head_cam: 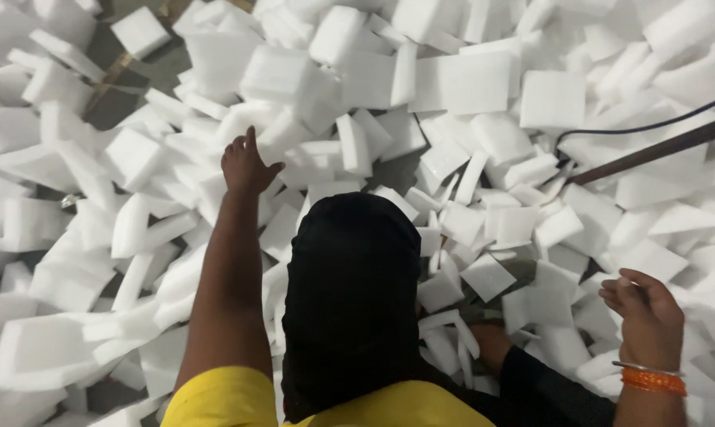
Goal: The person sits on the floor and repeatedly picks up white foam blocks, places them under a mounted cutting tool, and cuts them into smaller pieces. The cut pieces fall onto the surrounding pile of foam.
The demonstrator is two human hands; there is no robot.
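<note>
The left hand [245,164] is stretched far out, fingers open, resting on the white foam pieces [310,150] just past the black cloth [349,292]. The right hand [646,316], with an orange bangle [652,381] on its wrist, hovers half curled and empty, well to the right of the black cloth. Foam pieces lie heaped all around. A dark rod [658,149] slants across them on the right.

Right hand [646,316]: bare, as is the forearm. Two bands on the wrist: a thin silver-coloured bangle [646,367] and, touching it on the forearm side, a broader orange ribbed bangle [651,382].
</note>
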